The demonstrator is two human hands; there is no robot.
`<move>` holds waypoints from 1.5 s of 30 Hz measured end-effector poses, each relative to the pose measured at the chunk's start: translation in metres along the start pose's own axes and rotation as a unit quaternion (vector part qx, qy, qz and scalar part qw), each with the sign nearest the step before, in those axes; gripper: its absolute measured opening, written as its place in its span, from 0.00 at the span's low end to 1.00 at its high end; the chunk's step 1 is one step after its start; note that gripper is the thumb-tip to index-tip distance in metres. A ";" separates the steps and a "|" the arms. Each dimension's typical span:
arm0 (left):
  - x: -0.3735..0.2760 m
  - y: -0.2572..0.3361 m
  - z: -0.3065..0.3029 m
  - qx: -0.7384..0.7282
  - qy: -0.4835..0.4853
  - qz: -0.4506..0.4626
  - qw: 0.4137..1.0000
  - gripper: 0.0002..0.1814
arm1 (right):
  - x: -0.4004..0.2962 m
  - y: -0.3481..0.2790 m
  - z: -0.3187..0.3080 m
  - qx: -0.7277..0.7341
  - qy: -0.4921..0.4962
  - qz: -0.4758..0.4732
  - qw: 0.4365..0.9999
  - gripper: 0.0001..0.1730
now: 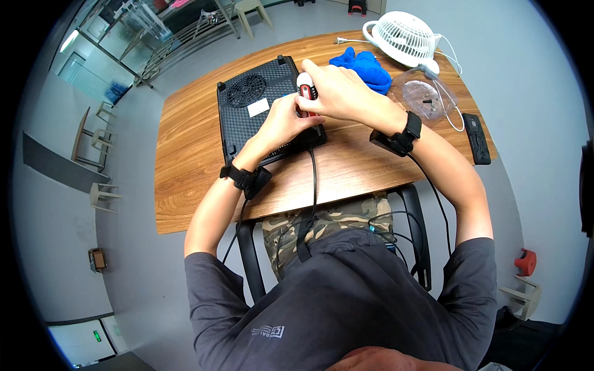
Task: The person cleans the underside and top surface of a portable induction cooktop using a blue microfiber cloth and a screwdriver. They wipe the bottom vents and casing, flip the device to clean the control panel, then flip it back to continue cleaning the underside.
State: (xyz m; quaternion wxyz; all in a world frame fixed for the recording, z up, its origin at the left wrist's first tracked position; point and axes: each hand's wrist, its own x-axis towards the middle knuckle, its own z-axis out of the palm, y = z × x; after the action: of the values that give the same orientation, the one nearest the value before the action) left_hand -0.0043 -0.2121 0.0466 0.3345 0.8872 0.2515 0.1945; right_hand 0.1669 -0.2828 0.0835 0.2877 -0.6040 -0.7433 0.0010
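Observation:
A black appliance [239, 116] lies bottom-up on the wooden table, with a round fan grille [247, 90], a white label and stubby feet on its underside. My right hand [341, 92] is closed around a screwdriver [306, 87] with a red, white and black handle, held over the appliance's right side. My left hand [285, 120] is at the same spot, its thumb and fingers around the lower part of the screwdriver. The screwdriver's tip is hidden behind my hands. A black cord [314, 171] runs from the appliance's near edge toward my lap.
Right of my hands are a blue cloth [364, 69], a white fan [403, 37] with its cord, and a clear plastic tray [424, 99] holding small dark screws. A flat black case [476, 139] lies at the table's right edge. Cables hang from both wrist straps.

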 end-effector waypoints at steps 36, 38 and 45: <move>-0.003 0.005 -0.002 0.003 0.005 0.001 1.000 0.14 | 0.001 0.001 0.004 0.009 0.026 -0.023 0.999 0.26; -0.003 0.005 -0.002 0.003 0.005 -0.003 1.000 0.14 | 0.001 0.001 0.005 0.007 0.028 -0.025 0.999 0.26; -0.002 0.001 0.002 0.021 0.018 0.004 1.000 0.14 | 0.000 0.002 0.003 0.004 0.020 -0.025 0.999 0.27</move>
State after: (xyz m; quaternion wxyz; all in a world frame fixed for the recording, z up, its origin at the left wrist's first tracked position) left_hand -0.0043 -0.2147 0.0454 0.3103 0.8912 0.2585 0.2067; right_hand 0.1673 -0.2815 0.0803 0.3050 -0.5839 -0.7522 -0.0152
